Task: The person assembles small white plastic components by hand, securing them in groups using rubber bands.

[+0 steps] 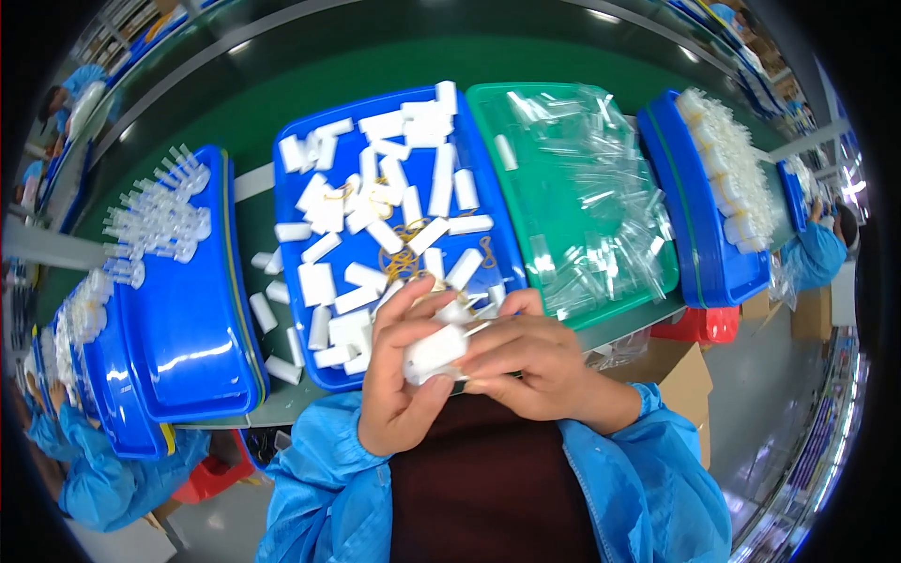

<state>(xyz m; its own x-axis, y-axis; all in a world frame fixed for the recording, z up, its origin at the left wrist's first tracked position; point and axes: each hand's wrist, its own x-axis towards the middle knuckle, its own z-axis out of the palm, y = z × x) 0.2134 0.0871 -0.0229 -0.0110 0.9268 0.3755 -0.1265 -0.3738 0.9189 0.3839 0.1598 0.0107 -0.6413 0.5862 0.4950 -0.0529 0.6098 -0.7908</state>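
Note:
My left hand (399, 380) is closed around a short white cylinder (436, 352), held in front of my chest. My right hand (530, 361) meets it from the other side, fingers bent and pinched at the cylinder's right end. A thin pale strip shows at those fingertips, too blurred to name. Just beyond both hands lies a blue tray (293, 206) with many loose white cylinders (441, 178) and a tangle of yellowish rubber bands (399, 249). My hands cover part of the tray's near edge.
To the right, a green tray (526, 202) carries clear plastic tubes (610, 178). Beyond it, stacked blue trays (676, 202) hold banded white bundles (727, 169). At left, a blue tray (188, 319) bears clear stemmed plastic pieces (160, 216). Loose white cylinders (263, 312) lie between trays. Co-workers in blue sleeves (122, 479) sit on both sides.

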